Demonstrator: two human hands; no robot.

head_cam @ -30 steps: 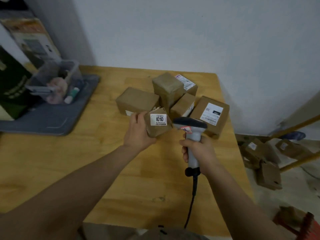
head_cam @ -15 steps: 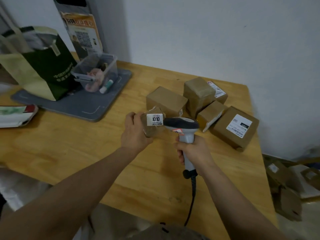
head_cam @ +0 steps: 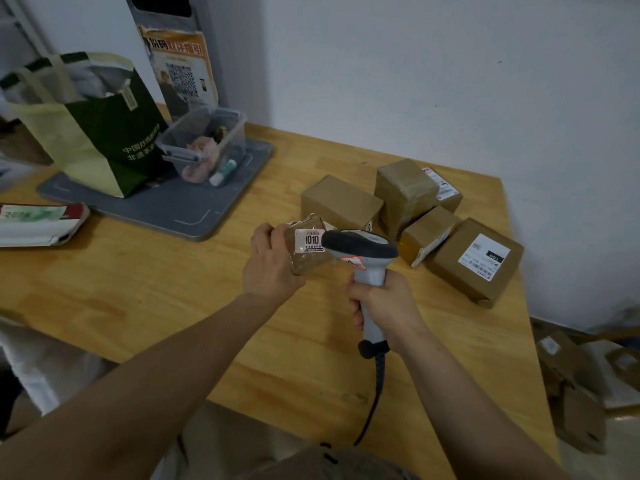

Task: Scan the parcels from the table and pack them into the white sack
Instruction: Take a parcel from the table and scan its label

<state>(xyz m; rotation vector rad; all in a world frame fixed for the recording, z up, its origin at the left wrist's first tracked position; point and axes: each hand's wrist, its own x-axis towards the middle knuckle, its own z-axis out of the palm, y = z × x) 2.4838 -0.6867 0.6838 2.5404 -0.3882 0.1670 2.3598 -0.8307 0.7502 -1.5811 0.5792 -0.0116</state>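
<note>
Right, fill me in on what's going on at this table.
A person is scanning parcels. The left hand grips a small taped parcel labelled 1010 above the wooden table, and the right hand holds a corded scanner with its head right at that label. Several more brown boxes wait on the table beyond the hands.

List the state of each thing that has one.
left hand: grips small parcel
small parcel: held above the table, label facing the camera
right hand: grips scanner by its handle
scanner: upright, head beside the parcel's label
labelled box: closed, lying on table
green bag: upright, top open
</note>
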